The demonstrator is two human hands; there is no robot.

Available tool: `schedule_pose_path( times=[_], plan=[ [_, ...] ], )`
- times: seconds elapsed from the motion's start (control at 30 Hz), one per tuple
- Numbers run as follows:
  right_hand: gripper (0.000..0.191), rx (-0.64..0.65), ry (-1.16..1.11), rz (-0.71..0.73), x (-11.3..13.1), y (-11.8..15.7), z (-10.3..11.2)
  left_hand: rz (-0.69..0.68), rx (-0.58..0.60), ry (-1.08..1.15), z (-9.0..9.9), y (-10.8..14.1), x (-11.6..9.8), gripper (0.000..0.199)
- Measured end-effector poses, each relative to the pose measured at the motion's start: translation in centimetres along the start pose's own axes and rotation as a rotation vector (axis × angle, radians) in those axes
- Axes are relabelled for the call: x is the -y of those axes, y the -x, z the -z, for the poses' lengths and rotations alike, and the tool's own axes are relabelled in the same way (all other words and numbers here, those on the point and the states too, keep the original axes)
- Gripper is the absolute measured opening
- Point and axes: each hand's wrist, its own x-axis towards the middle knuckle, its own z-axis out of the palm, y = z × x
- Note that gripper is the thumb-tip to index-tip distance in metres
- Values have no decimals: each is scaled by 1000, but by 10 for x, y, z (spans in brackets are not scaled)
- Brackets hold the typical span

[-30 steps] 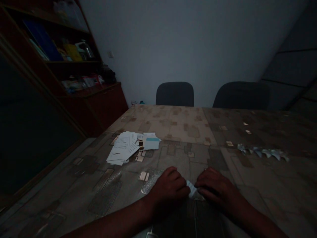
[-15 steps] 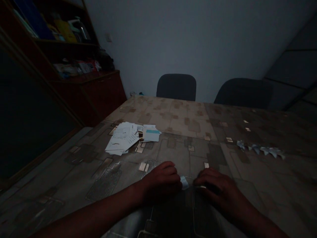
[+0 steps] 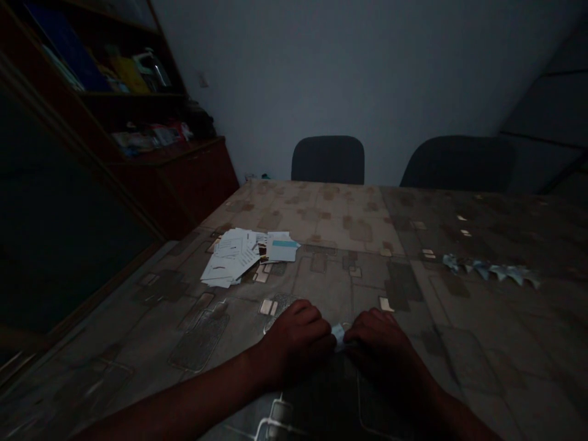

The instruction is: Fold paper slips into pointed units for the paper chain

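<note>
A small whitish piece of paper (image 3: 338, 337) shows between my two hands, just above the tablecloth near the front of the table. My left hand (image 3: 301, 334) has its fingers curled and pinches the paper's left side. From the other side, my right hand (image 3: 379, 340) closes its fingertips on the right edge of the same paper. The fingers hide most of it, and the dim light leaves its folds unclear. Beyond my left hand lies a loose pile of printed paper slips (image 3: 234, 254), one with a blue stripe. To the right stands a row of small folded paper pieces (image 3: 491, 271).
A patterned cloth (image 3: 331, 214) covers the table. Two dark chairs (image 3: 327, 160) stand at its far side against a pale wall. On the left is a reddish-brown cabinet (image 3: 193, 184) with shelves of assorted items.
My right hand has moved left, and its fingers have closed on the paper. My left hand keeps its hold. The view has shifted slightly; the pile and the row stay put.
</note>
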Motion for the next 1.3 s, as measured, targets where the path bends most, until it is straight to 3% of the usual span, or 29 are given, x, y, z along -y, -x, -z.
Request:
schedule_pose_path(
  times=[0.3, 0.6, 0.97, 1.3],
  plan=[
    [9, -38, 54, 52, -1, 1, -1, 97, -8, -82, -3, -1, -12, 21],
    [9, 21, 3, -36, 0, 11, 15, 115, 74, -44, -1, -1, -12, 18],
    [9, -3, 112, -27, 9, 4, -1, 296, 136, 39, -5, -5, -7, 13],
    [10, -10, 166, -87, 10, 7, -4, 225, 113, 43, -1, -3, -4, 19]
  ],
)
